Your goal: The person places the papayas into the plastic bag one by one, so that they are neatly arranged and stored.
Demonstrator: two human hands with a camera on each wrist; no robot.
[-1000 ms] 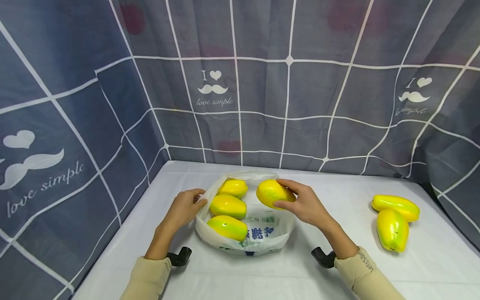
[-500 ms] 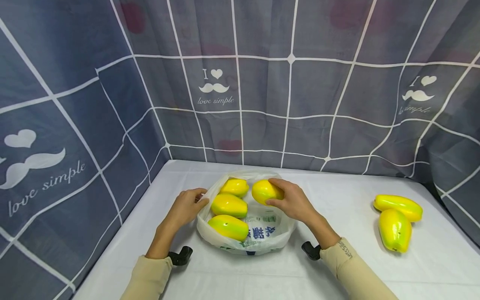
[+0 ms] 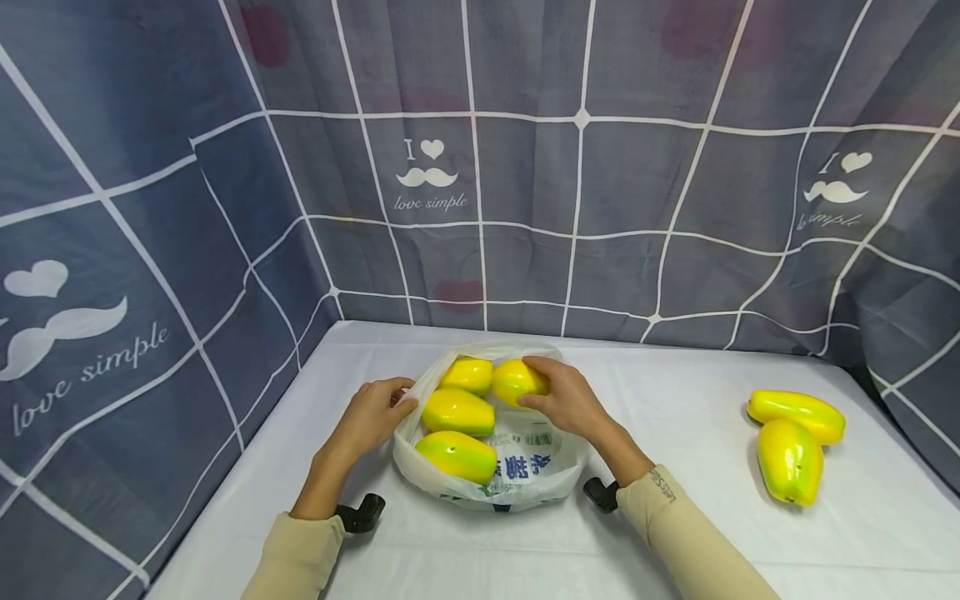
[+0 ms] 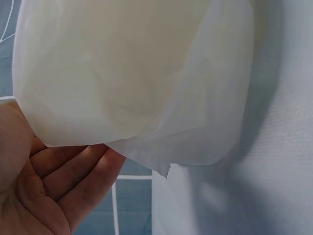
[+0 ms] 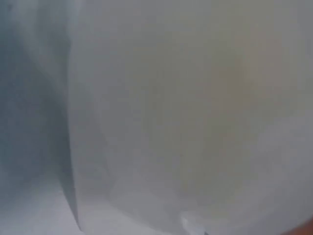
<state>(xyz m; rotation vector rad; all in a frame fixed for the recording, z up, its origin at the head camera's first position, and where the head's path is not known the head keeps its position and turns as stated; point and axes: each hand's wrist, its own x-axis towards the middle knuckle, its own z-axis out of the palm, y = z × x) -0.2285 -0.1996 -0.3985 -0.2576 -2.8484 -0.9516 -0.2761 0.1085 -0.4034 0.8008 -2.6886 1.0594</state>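
**Fourth fruit at the bag mouth, two left at the right edge**

Right hand (image 3: 564, 398) is curled round a yellow fruit (image 3: 513, 381), fingers over its top and thumb below, holding it inside the open mouth of the white plastic bag (image 3: 525, 475). The held fruit sits at the far side of the bag, just beside another fruit (image 3: 468, 374) to its left; the two look close to touching, but contact cannot be told. Its long axis runs roughly left to right, narrow end toward the neighbour.

Left hand (image 3: 370, 414) pinches the bag's left rim and holds it back; the left wrist view shows the fingers (image 4: 73, 181) under a fold of thin white film. Right wrist view is blurred white and tells nothing.

Two more fruits lie in the bag: a middle fruit (image 3: 457, 411) and a near fruit (image 3: 455, 455), both long axis left to right, green toward one end.

The bag rests on the white table (image 3: 675, 533), left of centre, between the two hands. Two loose fruits, one (image 3: 796, 414) behind the other (image 3: 788, 460), lie near the table's right edge, well apart from the bag. The right hand is the nearer one to them.

A grey checked curtain (image 3: 480, 167) hangs behind.
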